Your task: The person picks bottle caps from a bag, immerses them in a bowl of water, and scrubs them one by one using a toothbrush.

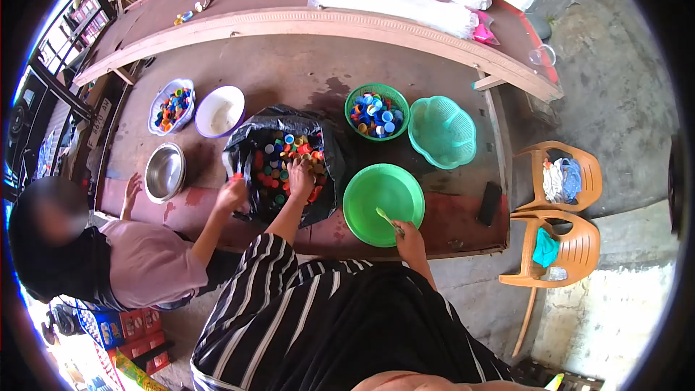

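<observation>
Inside a black plastic bag (332, 166) lies a heap of coloured bottle caps (273, 180). My left hand (300, 179) reaches over the bag's near side, fingers curled down among the caps; whatever they pinch is hidden. Right of the bag stands a bright green basin (400, 182). At its near rim, my right hand (411, 241) is closed around a slim toothbrush-like tool (384, 215), its light green end pointing into the basin. A co-worker's hand (232, 196) is at the bag's left edge, holding something with a red part.
Behind stand a green basket (402, 103) of mostly blue caps, a turquoise basket (434, 132), a white bowl (217, 111) and a pale basket (190, 105) of mixed caps. A metal bowl (165, 172) is left. A phone-like black object (489, 204) lies right. Orange chairs (586, 250) stand beyond.
</observation>
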Available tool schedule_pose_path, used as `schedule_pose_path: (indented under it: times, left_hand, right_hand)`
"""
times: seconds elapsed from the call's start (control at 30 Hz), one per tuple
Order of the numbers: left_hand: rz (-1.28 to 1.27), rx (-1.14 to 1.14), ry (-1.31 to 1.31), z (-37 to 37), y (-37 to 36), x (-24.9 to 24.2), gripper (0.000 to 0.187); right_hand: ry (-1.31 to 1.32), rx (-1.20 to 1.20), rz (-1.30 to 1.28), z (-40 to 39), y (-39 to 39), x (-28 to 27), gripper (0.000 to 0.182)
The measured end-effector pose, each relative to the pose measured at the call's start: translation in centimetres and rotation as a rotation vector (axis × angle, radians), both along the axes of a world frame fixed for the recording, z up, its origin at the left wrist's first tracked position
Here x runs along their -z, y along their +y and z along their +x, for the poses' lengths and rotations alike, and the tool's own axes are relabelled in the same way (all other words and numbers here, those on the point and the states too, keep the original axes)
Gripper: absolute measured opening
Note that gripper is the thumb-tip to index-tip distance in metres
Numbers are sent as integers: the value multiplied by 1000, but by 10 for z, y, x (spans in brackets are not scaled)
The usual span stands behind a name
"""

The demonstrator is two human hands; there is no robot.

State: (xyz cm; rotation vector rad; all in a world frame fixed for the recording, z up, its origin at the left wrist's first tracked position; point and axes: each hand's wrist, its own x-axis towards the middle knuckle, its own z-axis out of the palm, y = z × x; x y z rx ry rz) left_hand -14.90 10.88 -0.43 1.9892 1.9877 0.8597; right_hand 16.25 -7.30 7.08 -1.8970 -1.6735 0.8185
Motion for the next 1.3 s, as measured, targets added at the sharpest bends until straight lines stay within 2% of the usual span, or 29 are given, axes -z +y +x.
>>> schedule_pose_path:
  times: [0.1,0.13,0.23,0.27,0.3,0.37,0.4,0.43,0.5,0.57,0.6,0.63,0.7,0.8,0.9,1.0,1.1,1.2,1.3]
  left_hand:
    - [95,3,-127,-4,-5,-8,30]
    - [71,-11,-250,-2,-11,-19,26]
    - [170,8,-356,-2,-19,-31,21]
    - [124,5,-355,-1,-23,-34,16]
    - [97,28,-503,2,-27,-37,18]
    - [191,117,-462,13,-33,-41,16]
    - [54,115,-634,23,-40,-47,17]
    - [-12,180,-678,32,-44,-51,21]
    - [-31,326,-920,55,-52,-50,20]
    - [-141,415,-1004,74,-57,-35,23]
    - [-297,383,-1018,81,-62,-40,26]
    - [-348,413,-1046,87,-65,-37,22]
    - [-582,331,-1391,105,-73,-34,22]
    - [-800,270,-1531,115,-79,-33,24]
    - [-821,409,-1539,117,-81,-31,28]
    - [-877,304,-1559,123,-86,-31,29]
    - [-914,326,-1610,119,-84,-33,32]
    - [-875,302,-1592,118,-86,-36,32]
    - [-823,333,-1554,118,-81,-26,28]
  right_hand:
    - [-15,0,29,-2,-5,9,29]
    - [-17,-3,44,-3,-5,11,29]
    - [-42,-24,95,-13,3,11,31]
    - [-63,-30,111,-17,7,10,32]
    - [-84,-37,124,-22,11,8,32]
    - [-154,-2,114,-32,22,6,31]
    - [-190,16,107,-35,25,5,30]
    - [-258,-16,48,-34,27,10,29]
    - [-394,-75,-57,-31,35,24,29]
    - [-388,-61,-43,-32,36,19,29]
    - [-385,-54,-35,-34,36,16,29]
    - [-315,-5,-13,-36,36,9,28]
    - [-178,95,27,-39,34,-2,27]
    - [98,150,153,-42,23,-4,25]
    - [133,166,32,-46,14,-14,26]
    - [-37,254,61,-52,14,-26,24]
    - [-76,97,189,-46,12,-17,24]
    - [-88,207,24,-39,20,-14,24]
    - [-109,79,158,-41,26,-21,25]
